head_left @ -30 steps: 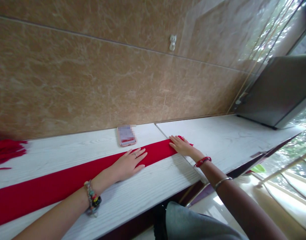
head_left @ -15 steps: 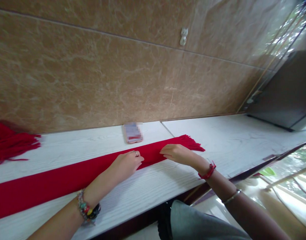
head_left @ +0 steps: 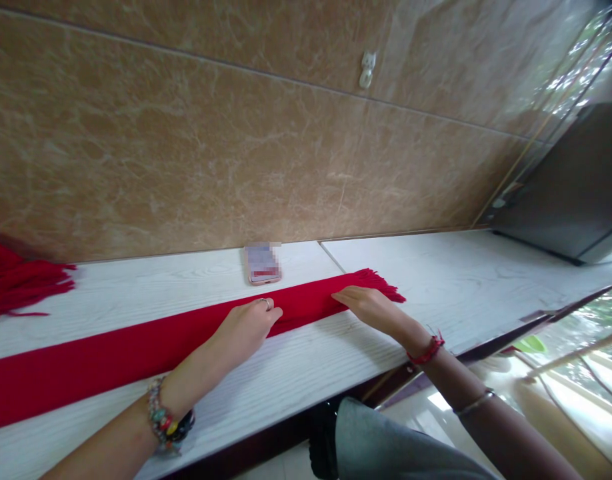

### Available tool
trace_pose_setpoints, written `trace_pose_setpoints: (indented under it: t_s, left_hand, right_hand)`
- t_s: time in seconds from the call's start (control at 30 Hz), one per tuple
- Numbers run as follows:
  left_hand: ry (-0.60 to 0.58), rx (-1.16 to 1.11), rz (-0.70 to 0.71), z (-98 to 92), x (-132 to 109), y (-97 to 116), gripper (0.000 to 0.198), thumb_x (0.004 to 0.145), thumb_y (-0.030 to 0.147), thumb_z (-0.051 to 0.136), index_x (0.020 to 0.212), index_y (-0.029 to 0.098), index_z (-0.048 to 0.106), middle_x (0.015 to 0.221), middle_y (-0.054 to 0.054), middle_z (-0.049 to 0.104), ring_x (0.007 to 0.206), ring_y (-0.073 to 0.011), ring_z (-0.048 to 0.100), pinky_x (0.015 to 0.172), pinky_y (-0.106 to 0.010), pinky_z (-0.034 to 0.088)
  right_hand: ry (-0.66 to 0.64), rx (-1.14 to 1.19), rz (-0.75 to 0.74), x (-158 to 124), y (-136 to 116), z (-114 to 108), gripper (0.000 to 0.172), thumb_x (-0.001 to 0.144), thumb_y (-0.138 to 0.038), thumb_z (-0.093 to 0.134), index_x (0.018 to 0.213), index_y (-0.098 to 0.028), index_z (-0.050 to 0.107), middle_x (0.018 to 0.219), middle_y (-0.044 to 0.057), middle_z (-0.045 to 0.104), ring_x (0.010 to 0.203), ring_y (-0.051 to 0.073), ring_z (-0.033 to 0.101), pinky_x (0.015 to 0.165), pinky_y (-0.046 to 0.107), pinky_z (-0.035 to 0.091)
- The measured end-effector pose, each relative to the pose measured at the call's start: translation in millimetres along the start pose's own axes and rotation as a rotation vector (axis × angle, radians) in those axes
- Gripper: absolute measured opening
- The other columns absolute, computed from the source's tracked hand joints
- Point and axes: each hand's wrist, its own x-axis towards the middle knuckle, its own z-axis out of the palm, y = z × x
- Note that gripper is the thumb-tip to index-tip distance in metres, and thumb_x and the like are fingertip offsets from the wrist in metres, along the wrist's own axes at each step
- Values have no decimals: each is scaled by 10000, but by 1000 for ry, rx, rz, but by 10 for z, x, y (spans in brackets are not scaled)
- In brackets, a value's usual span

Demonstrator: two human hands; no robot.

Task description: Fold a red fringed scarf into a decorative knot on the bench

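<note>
A long red scarf [head_left: 136, 347] lies flat in a narrow strip along the white counter, its fringed end to the right. My left hand [head_left: 249, 327], wearing a ring, rests on the middle part of the strip with its fingers curled in against the fabric. Closer to the fringe, my right hand [head_left: 369, 307] has its fingers pressed together at the scarf's near edge. Both hands look closed on the cloth, though the fingertips are partly hidden.
Behind the scarf a phone [head_left: 263, 264] lies on the white counter [head_left: 436, 267]. More red fringed fabric [head_left: 26, 280] sits at the far left. A brown tiled wall [head_left: 186, 147] with a small white hook [head_left: 367, 70] rises behind. A dark grey appliance [head_left: 571, 180] stands at the right.
My right hand has shifted slightly right along the scarf toward the fringe. My left hand stays at nearly the same spot on the cloth. The view has moved a little.
</note>
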Motion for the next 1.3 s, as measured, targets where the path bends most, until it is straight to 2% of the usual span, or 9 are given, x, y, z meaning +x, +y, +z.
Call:
trace_pose_setpoints:
  t_s: [0.1,0.33,0.6,0.8,0.9,1.0,1.07,1.17,1.3]
  left_hand:
    - [1,24,-11,0,0,4,262,806,48,383,927,171,581,887,-62,577,757,-167,573,622,-253,468]
    - [49,44,13,-22,-22,-15,289,790,14,366,934,162,568,882,-74,565,804,-176,555,688,-285,466]
    - [27,-108,80,21,-33,13,337,766,-35,347,922,170,566,954,-74,559,902,-176,527,783,-289,436]
    - [-14,-235,66,-76,-57,13,353,740,-46,348,892,173,580,897,-53,557,869,-155,520,777,-259,422]
    - [-54,-318,75,-151,-46,30,251,783,59,400,894,183,588,911,-40,554,838,-143,525,755,-243,425]
    - [20,-338,21,-108,-10,36,281,864,235,369,1087,178,531,1132,-77,503,1008,-168,488,873,-287,379]
    - [32,-283,-45,-15,6,35,386,893,298,312,1241,166,413,1314,-109,372,1187,-209,356,971,-358,286]
    - [-99,-205,-92,125,-3,36,482,890,375,303,1332,183,282,1419,-97,211,1297,-247,153,1021,-449,156]
    - [-199,-217,-95,171,-26,24,520,893,414,264,1362,197,202,1437,-76,129,1314,-233,79,1031,-468,96]
  right_hand:
    - [10,0,10,-20,46,-9,251,835,-91,402,963,-115,615,900,93,650,838,176,587,726,295,467]
    - [167,8,34,-70,101,-23,255,856,-110,360,801,-143,607,763,67,597,748,151,528,653,273,399]
    - [36,-127,66,-46,18,37,229,814,-71,406,653,-146,552,670,32,537,626,132,455,565,256,333]
    - [-71,92,101,-70,67,-101,233,778,-43,404,807,-146,611,822,60,613,780,151,546,668,264,431]
    - [-90,226,128,-59,66,-199,233,803,-137,434,950,-171,611,973,65,623,913,168,556,773,298,456]
    - [-41,278,168,1,-3,-192,363,856,-289,406,1199,-196,481,1231,84,504,1142,199,439,919,369,397]
    - [-70,271,187,35,-63,-113,463,879,-364,350,1311,-197,340,1348,101,370,1242,219,311,972,425,337]
    - [-208,234,185,27,-118,32,524,885,-441,283,1351,-204,250,1390,106,285,1279,254,215,988,501,271]
    - [-324,218,193,-25,-106,72,592,868,-507,258,1357,-173,233,1397,127,253,1285,264,180,997,513,241]
